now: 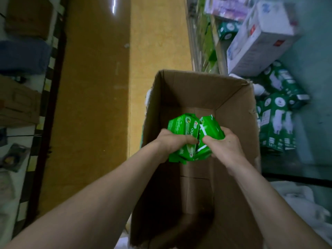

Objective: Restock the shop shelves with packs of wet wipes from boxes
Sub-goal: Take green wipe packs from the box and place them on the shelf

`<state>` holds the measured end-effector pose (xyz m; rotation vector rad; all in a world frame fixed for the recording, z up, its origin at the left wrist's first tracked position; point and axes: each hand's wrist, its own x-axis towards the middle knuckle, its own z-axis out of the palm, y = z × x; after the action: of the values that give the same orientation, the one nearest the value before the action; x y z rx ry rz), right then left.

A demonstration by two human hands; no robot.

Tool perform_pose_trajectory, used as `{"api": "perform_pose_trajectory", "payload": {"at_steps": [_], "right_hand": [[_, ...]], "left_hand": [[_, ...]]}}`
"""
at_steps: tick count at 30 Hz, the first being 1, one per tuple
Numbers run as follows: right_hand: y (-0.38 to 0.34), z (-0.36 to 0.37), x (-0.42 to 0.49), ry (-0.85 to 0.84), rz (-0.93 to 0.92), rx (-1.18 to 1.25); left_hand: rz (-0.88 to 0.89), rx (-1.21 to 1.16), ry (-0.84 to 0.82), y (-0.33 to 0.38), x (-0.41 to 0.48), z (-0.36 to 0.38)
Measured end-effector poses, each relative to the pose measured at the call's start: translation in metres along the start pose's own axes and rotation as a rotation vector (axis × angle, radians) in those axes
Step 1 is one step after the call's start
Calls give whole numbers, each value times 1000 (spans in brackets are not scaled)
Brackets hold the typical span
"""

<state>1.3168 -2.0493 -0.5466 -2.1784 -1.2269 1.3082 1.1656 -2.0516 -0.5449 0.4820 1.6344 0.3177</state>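
Note:
Both my arms reach down into a tall open cardboard box (233, 108) in the middle of the view. My left hand (172, 141) grips a bunch of green wet wipe packs (183, 126) on the left. Right beside it, my right hand (224, 144) grips another bunch of green wet wipe packs (212, 128). The two bunches touch each other above the box's bare brown bottom. My fingers hide the lower parts of the packs.
Shop shelves (217, 47) run along the upper right, holding a white carton (258, 38), green boxes (276, 108) and purple packs (226, 8). A yellow-brown floor (97, 87) lies to the left, with cardboard boxes (27, 17) at the far left edge. White wrapping (301, 200) lies at lower right.

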Motion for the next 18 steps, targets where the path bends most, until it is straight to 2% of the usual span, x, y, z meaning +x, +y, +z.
{"api": "perform_pose_trajectory", "payload": {"at_steps": [8,13,18], "right_hand": [[-57,-14,-104,-63,-143,-106],[-105,25,-181,-124,-271,-152],[-152,84,-264,-223,-403,-183]], "left_hand": [[117,-55,-85,-22,-105,-64],[187,-104,13,-53,-173,-137],[272,-118,192,-99,-239,-225]]}}
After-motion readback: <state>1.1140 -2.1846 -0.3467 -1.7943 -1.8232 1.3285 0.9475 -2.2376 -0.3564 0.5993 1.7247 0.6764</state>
